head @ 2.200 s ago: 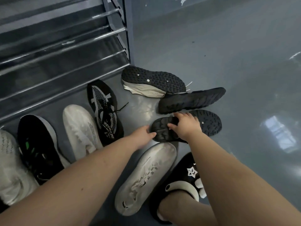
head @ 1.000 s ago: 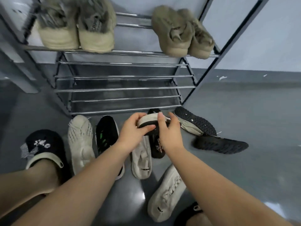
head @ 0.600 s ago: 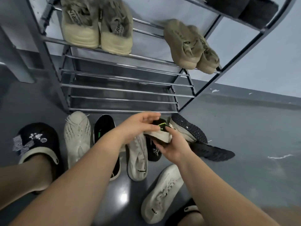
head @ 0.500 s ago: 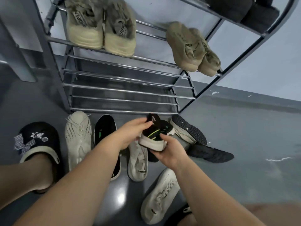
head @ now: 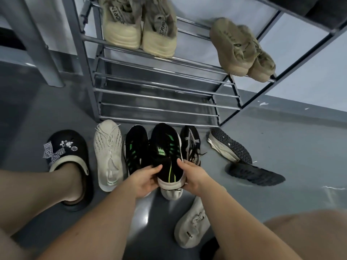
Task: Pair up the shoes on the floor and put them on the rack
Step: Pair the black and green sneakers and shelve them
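Observation:
Both hands hold a black sneaker with green stripes [head: 165,149] upright by its heel, toe pointing at the rack. My left hand [head: 144,180] grips the heel's left side, my right hand [head: 191,175] its right side. Its match, another black-and-green sneaker [head: 135,149], lies on the floor just to the left. The metal rack [head: 159,99] stands right behind, with its lower bars bare.
On the floor lie a cream sneaker [head: 109,152], a black-and-white sneaker [head: 191,143], two overturned shoes [head: 230,147] [head: 255,174] and another cream sneaker [head: 193,225]. Two beige pairs [head: 139,27] [head: 242,51] sit on an upper shelf. My foot in a black clog [head: 65,152] is at left.
The held sneaker was turned from sole-up to upright and brought down beside its match. The view tilted up from the floor to the rack.

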